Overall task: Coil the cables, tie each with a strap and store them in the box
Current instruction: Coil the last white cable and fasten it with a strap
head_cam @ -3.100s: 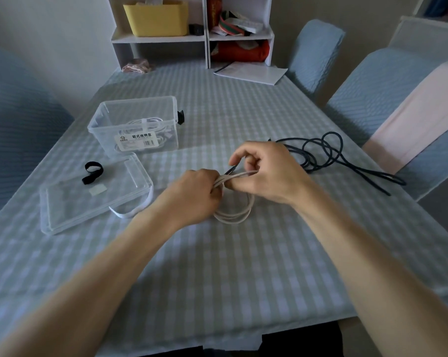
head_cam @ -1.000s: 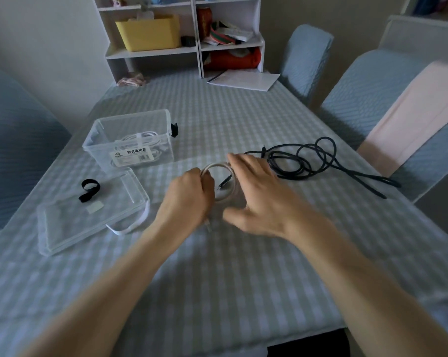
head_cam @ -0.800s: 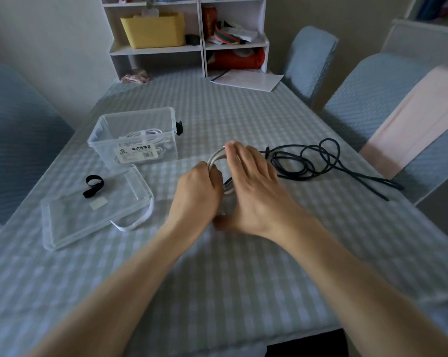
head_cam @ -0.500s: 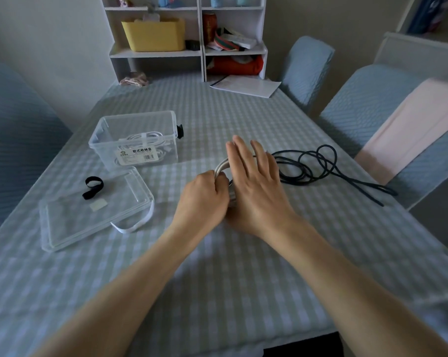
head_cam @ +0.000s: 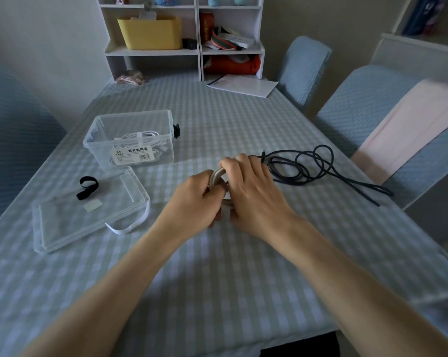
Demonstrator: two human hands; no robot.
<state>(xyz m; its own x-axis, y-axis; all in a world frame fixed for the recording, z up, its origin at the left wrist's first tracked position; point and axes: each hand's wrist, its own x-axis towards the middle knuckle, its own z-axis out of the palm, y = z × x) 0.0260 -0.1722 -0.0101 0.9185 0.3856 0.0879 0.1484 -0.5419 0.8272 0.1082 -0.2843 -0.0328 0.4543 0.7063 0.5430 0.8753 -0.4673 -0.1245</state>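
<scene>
A coiled white cable (head_cam: 216,177) stands on edge at the table's middle. My left hand (head_cam: 192,202) grips its left side and my right hand (head_cam: 251,191) curls over its top and right side; most of the coil is hidden between them. A clear plastic box (head_cam: 130,140) at the back left holds a tied white cable (head_cam: 140,140). Its clear lid (head_cam: 89,212) lies in front of it. On the lid rests a black strap (head_cam: 87,187), and a white strap (head_cam: 132,225) lies at the lid's near edge. A loose black cable (head_cam: 310,168) sprawls to the right.
The table carries a blue-and-white checked cloth (head_cam: 217,279). Blue-covered chairs (head_cam: 372,112) stand along the right and one on the left. A white shelf unit (head_cam: 181,37) with a yellow bin and a sheet of paper (head_cam: 243,85) sit at the far end.
My right hand went from lying flat with straight fingers against the coil to curling its fingers over the coil's top. My left hand kept its grip.
</scene>
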